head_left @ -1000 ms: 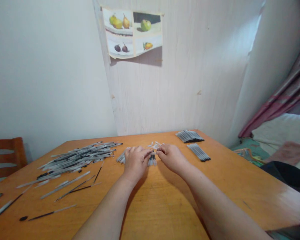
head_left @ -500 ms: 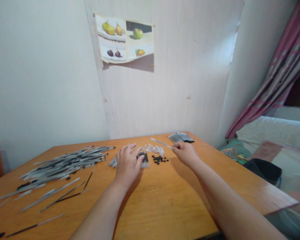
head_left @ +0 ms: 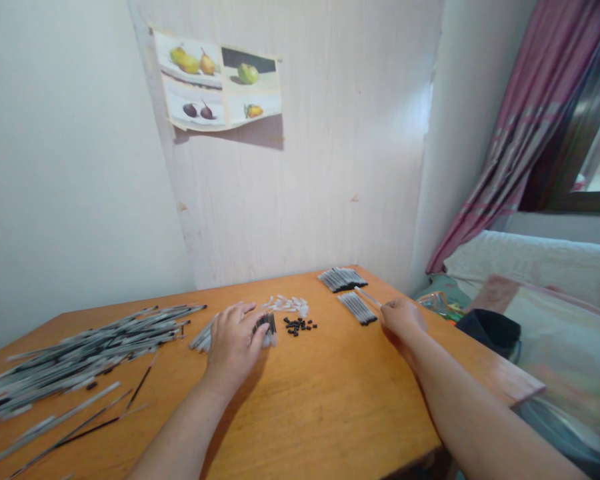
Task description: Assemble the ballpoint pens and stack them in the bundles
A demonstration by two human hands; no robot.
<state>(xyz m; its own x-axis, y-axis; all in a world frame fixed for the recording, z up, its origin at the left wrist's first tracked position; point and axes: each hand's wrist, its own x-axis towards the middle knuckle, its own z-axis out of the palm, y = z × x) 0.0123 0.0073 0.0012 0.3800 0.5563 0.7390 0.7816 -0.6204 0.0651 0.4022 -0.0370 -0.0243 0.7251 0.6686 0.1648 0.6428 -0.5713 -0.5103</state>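
My left hand (head_left: 235, 340) rests over a bundle of thin sticks with dark tips (head_left: 267, 323), its fingers bent round them and the thumb at their right side. The whitish other ends of the bundle (head_left: 201, 339) stick out left of the hand. At the right, my right hand (head_left: 403, 320) is closed on the near end of a thin pale stick (head_left: 367, 296). Just left of that stick lies a small row of similar sticks with black ends (head_left: 357, 309). Small white caps (head_left: 287, 305) and small black caps (head_left: 299, 325) lie between the hands.
A large loose heap of grey sticks (head_left: 95, 340) covers the table's left side, with single ones nearer me. Another row of sticks (head_left: 343, 279) lies at the back right edge. Beyond the right edge are a dark pouch (head_left: 487, 333) and bedding.
The view has turned right. My right hand has moved right with the pale stick, uncovering the nearer row of black-ended sticks. My left hand stays on the bundle.
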